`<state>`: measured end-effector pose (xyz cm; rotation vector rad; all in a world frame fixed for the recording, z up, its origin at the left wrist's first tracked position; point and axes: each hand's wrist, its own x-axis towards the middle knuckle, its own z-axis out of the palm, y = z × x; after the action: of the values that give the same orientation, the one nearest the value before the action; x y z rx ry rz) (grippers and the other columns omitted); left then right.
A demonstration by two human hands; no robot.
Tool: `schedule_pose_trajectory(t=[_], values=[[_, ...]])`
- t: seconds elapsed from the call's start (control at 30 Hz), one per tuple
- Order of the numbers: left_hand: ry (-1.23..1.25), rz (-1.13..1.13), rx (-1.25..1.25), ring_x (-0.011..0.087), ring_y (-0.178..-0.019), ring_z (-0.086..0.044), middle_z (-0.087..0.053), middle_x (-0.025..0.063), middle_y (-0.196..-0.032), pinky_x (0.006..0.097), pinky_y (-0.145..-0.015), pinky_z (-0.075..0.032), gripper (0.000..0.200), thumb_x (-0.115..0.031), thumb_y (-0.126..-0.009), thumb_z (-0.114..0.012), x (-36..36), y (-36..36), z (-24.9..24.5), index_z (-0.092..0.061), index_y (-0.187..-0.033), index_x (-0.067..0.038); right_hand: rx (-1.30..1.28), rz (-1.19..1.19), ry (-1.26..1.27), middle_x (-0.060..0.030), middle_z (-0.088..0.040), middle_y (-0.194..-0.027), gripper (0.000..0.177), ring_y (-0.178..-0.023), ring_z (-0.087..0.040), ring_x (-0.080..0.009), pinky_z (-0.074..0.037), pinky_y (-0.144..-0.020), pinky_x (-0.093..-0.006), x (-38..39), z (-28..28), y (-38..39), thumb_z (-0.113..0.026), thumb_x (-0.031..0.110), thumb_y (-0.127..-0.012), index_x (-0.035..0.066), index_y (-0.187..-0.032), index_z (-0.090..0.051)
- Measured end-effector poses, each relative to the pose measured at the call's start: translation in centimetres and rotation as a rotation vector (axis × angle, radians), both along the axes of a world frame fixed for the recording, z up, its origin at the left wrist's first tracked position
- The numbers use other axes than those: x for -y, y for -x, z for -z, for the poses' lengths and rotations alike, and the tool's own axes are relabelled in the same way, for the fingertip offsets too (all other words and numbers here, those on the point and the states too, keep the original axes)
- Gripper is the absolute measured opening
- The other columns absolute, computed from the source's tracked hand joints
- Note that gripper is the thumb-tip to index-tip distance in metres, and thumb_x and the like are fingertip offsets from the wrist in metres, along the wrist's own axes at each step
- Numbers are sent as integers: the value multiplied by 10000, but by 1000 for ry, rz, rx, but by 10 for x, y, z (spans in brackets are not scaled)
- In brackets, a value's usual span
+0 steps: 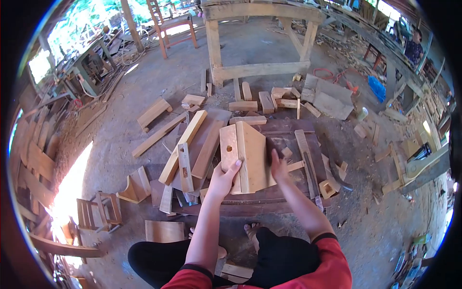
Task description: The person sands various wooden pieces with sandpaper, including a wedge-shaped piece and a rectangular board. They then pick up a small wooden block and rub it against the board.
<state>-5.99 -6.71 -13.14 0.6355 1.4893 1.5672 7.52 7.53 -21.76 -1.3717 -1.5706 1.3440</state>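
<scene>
My left hand [224,181] is closed on the lower left side of a wooden piece [254,156], its thumb lying over the front. This piece is made of a broad pale board with an angled top right corner and a narrower board [229,144] along its left side, which has a dark hole in it. My right hand [277,166] is at the right edge of the broad board, fingers straight and pointing up; whether they touch it is hard to tell. Beneath is a low dark wooden table [288,126].
Long wooden bars [190,139] lie to the left, with a chisel-like long tool [308,164] on the right. Offcuts [244,106] are strewn beyond the low table. Farther off stands a workbench [262,72], and a person [414,50] is at the far right.
</scene>
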Motion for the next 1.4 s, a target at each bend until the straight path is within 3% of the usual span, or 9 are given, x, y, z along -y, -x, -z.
schedule_pose_trajectory(t=[0.13,0.27,0.37,0.67,0.8,0.9,1.13,1.23,1.4], values=[[16,-68,-9,147,-818,-571,-597,114,-937,263,-730,-448,516,-346,-783,-620,-1,0,0,-498,-1054,77,-301,-260,-400,-200,-454,-1207,449,-1145,-414,-281,-299,-946,-311,28,-58,36,-382,309,-905,-3,-1228,-391],[63,-43,-4,147,-820,-571,-597,119,-937,266,-732,-449,535,-358,-778,-623,4,9,-4,-497,-1057,80,-407,-463,-284,-217,-455,-1190,400,-1133,-423,-273,-303,-947,-319,63,-120,38,-414,217,-895,-62,-1182,-408],[24,-36,-20,151,-822,-570,-595,124,-941,268,-732,-450,549,-372,-775,-621,4,10,2,-496,-1063,79,-254,-616,-809,-220,-448,-1203,358,-1128,-436,-311,-312,-947,-345,62,-97,28,-408,138,-876,-52,-1179,-419],[34,-75,126,139,-804,-579,-595,111,-945,256,-714,-456,571,-390,-778,-611,8,20,6,-487,-1077,80,-7,-183,-302,-172,-396,-1277,368,-1250,-264,-311,-213,-1008,-339,1,29,8,-324,172,-896,38,-1220,-435],[42,-107,67,136,-795,-578,-596,107,-938,257,-705,-459,558,-384,-781,-610,6,16,4,-495,-1071,79,-167,-301,-617,-176,-497,-1164,395,-1078,-466,-269,-336,-908,-309,32,-63,50,-386,244,-892,-47,-1152,-452],[57,-95,71,139,-799,-575,-596,110,-933,260,-710,-456,562,-387,-777,-614,8,17,0,-498,-1071,78,-206,-493,-293,-218,-467,-1171,441,-1114,-447,-276,-324,-935,-315,68,-113,47,-402,261,-891,-29,-1222,-367],[7,-114,52,142,-808,-573,-597,111,-938,260,-730,-449,551,-385,-780,-612,9,20,20,-503,-1056,80,-129,-440,-687,-185,-363,-1292,392,-1265,-222,-338,-163,-1026,-378,75,-64,8,-310,158,-897,17,-1258,-368],[4,-86,116,143,-819,-572,-595,116,-954,258,-735,-447,565,-382,-780,-612,11,16,1,-494,-1071,87,65,-284,-679,-184,-368,-1290,411,-1256,-236,-341,-204,-1011,-368,36,7,0,-282,192,-904,49,-1286,-333],[107,-125,-1,141,-831,-571,-594,121,-958,254,-732,-443,570,-380,-785,-602,-4,17,6,-487,-1082,93,-125,-424,-531,-214,-420,-1228,388,-1145,-399,-348,-319,-939,-364,35,-62,37,-311,219,-905,62,-1256,-366]])
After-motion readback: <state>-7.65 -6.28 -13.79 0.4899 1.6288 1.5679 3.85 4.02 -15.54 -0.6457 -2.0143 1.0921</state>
